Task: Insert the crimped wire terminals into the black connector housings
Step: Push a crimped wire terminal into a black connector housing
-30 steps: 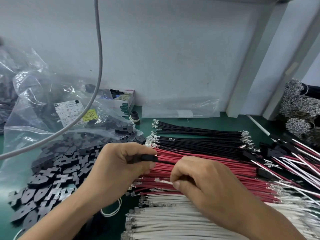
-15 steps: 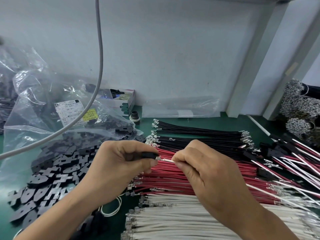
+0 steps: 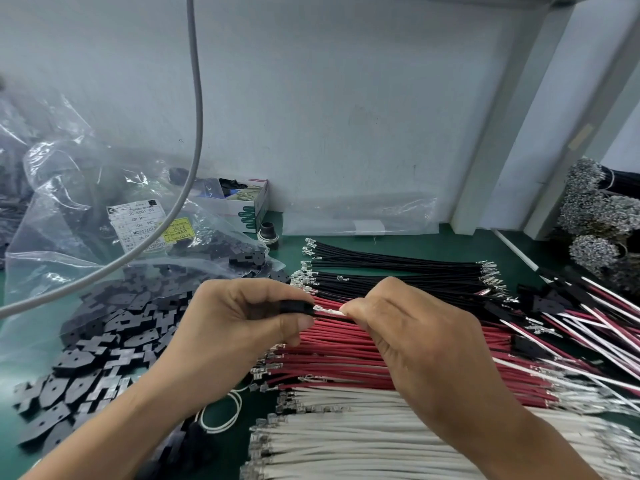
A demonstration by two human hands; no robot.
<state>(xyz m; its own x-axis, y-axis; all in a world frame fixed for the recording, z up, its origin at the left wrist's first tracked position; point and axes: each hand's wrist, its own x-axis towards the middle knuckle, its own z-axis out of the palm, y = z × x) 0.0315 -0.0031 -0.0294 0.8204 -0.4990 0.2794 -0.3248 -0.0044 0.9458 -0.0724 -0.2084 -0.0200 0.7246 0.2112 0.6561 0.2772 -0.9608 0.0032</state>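
A: Where do you have the housing?

B: Your left hand pinches one black connector housing between thumb and curled fingers, its open end facing right, above the red wires.

A: And the wire?

B: Your right hand has thumb and forefinger clamped on a white wire just behind its crimped terminal. The metal tip sits at the housing's mouth, touching it; how far in it sits, you cannot tell from here.

A: What lies under your hands?

B: Three bundles lie side by side on the green mat: black wires farthest, red in the middle, white wires nearest you. To your left, loose black housings spill from a clear plastic bag. At your right, wires already fitted with housings lie fanned out.
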